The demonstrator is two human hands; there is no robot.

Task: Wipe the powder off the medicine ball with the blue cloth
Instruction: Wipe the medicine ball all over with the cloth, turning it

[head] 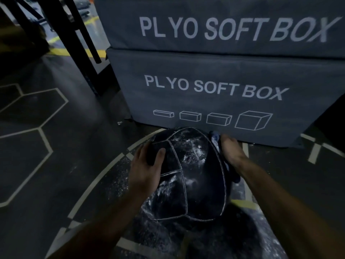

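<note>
Medicine ball (pixel 188 174) on the floor (pixel 46 165) before 2 stacked plyo boxes (pixel 214 86) (touching, seemingly).

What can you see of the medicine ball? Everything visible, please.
The medicine ball is large, dark and round, built of leather-like panels joined by pale stitched seams. White powder smears still mark its upper and left panels. It sits low in front of the lower plyo soft box, above a powder-dusted floor. The left hand lies on its left side, thumb over a panel; the right hand presses the blue cloth against its right side.
</note>
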